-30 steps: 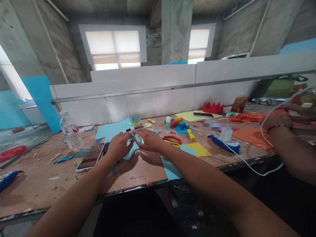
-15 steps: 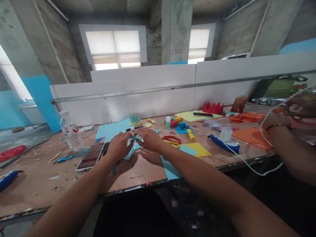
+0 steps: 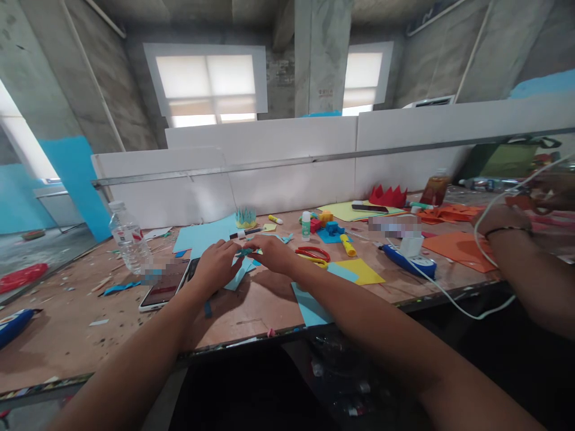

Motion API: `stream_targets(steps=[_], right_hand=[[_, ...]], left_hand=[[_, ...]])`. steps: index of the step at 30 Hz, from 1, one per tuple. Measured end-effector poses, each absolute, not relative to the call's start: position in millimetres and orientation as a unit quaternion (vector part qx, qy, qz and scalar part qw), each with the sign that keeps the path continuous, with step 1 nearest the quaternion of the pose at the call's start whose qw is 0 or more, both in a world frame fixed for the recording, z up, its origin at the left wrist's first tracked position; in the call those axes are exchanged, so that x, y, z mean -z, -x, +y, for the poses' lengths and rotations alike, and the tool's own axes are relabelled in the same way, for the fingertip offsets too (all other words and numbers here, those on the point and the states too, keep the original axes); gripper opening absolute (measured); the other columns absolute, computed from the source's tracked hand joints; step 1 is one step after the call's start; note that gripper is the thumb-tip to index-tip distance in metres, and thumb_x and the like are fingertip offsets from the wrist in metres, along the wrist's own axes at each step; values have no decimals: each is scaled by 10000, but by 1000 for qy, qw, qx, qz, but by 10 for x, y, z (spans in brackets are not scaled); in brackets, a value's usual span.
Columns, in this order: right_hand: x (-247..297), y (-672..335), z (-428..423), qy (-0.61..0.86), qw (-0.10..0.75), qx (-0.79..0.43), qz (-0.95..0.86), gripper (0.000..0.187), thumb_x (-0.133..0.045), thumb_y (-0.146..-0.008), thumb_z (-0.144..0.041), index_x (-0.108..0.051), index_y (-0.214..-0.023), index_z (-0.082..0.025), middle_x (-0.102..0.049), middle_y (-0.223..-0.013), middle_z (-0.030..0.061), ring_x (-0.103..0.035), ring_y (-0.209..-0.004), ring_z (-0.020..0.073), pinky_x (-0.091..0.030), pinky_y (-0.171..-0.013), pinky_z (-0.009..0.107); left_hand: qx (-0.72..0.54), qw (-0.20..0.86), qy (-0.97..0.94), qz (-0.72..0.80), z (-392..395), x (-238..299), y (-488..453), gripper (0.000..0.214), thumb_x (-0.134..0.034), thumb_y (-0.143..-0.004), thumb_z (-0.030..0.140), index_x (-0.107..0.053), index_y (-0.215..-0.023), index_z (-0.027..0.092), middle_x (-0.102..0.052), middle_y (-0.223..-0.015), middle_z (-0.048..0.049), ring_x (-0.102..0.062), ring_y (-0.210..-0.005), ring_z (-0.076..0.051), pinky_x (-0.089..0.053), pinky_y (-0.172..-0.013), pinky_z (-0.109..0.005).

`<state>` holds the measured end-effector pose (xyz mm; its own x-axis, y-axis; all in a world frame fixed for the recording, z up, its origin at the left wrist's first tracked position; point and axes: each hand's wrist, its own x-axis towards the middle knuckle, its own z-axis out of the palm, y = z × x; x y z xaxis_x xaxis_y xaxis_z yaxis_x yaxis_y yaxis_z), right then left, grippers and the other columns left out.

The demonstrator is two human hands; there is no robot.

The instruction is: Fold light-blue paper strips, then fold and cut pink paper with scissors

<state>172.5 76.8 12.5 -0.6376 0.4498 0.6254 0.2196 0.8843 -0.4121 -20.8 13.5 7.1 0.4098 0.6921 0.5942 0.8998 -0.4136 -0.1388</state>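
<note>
A small teal piece of folded paper [image 3: 245,252] is pinched between the fingertips of both hands, just above the table. My left hand [image 3: 218,263] closes on it from the left, my right hand [image 3: 271,254] from the right. Its exact shape is partly hidden by the fingers. Below lies a light blue paper strip [image 3: 240,276]. Behind the hands are a light blue sheet [image 3: 202,236] and a small crown of teal and yellow paper [image 3: 245,218]. Red and yellow scissors [image 3: 314,254] rest to the right of my right hand.
A phone [image 3: 164,291] lies left of my left wrist, near a water bottle [image 3: 128,239]. Glue sticks [image 3: 306,225], yellow paper [image 3: 366,272] and a blue glue gun [image 3: 411,261] are to the right. At far right, another person's hand [image 3: 501,221] works near a white cable [image 3: 476,316].
My right hand's fingers have shifted slightly and the teal paper between my fingertips has turned, showing a narrower shape. The other person's hands have moved a little.
</note>
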Motion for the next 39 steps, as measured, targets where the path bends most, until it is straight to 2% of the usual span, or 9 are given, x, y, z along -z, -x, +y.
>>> stream_targets(steps=[8, 15, 18, 21, 25, 28, 33, 36, 39], right_hand=[[11, -1671, 894, 187, 419, -354, -815, 312, -727, -766, -243, -686, -1061, -152, -719, -836, 44, -664, -742, 164, -528, -664, 265], [7, -1640, 903, 205, 453, -425, -757, 287, -710, -715, -232, -699, -986, -138, -717, -825, 49, -667, -747, 164, -528, -694, 283], [-16, -1649, 875, 208, 455, -429, -752, 283, -701, -718, -220, -698, -990, -143, -707, -811, 40, -663, -747, 161, -524, -697, 279], [-24, -1649, 843, 211, 452, -424, -756, 300, -693, -729, -191, -680, -1026, -151, -691, -812, 31, -650, -713, 145, -510, -664, 259], [-10, -1649, 798, 193, 445, -405, -775, 456, -659, -752, -132, -582, -1195, -204, -656, -928, 27, -643, -691, 128, -500, -611, 237], [-5, -1667, 778, 183, 442, -343, -808, 495, -634, -790, -119, -522, -1256, -241, -643, -938, 15, -636, -694, 120, -507, -637, 237], [-53, -1710, 754, 162, 439, -214, -858, 384, -572, -848, -107, -586, -1221, -200, -654, -903, 20, -607, -669, 115, -489, -661, 240], [-89, -1713, 733, 170, 458, -158, -858, 301, -555, -858, -103, -642, -1137, -170, -687, -938, 47, -633, -768, 141, -499, -730, 258], [-112, -1712, 715, 167, 471, -123, -858, 293, -536, -862, -91, -651, -1123, -161, -699, -1020, 74, -650, -884, 163, -504, -808, 281]], left_hand=[[311, 141, 792, -506, 175, -41, 210, 259, -561, -855, 210, -675, -1084, 174, -717, -1016, -135, -625, -992, -322, -477, -833, -436], [425, -44, 765, -482, 209, -40, 192, 348, -605, -847, 293, -683, -1166, 180, -765, -977, -73, -689, -799, -216, -518, -762, -339], [461, -134, 746, -461, 245, -33, 205, 339, -634, -830, 354, -716, -1109, 178, -772, -901, -57, -686, -760, -205, -518, -701, -316], [498, -210, 713, -447, 272, -23, 210, 324, -660, -808, 380, -732, -1037, 161, -756, -790, -50, -672, -709, -195, -514, -670, -314], [544, -273, 667, -429, 264, -32, 191, 474, -703, -782, 388, -646, -1203, 178, -730, -729, -22, -665, -678, -184, -523, -694, -333], [563, -300, 646, -420, 259, -46, 176, 458, -737, -746, 410, -680, -1133, 172, -721, -717, -19, -660, -674, -184, -524, -715, -349], [572, -328, 623, -420, 262, -66, 171, 373, -762, -728, 431, -740, -973, 150, -693, -672, -15, -610, -638, -161, -490, -686, -327], [573, -351, 615, -413, 255, -70, 172, 333, -769, -724, 438, -748, -905, 159, -694, -702, -18, -597, -655, -154, -483, -692, -317], [566, -384, 612, -398, 250, -68, 170, 293, -776, -718, 436, -747, -810, 159, -698, -711, -29, -602, -675, -155, -492, -714, -318]])
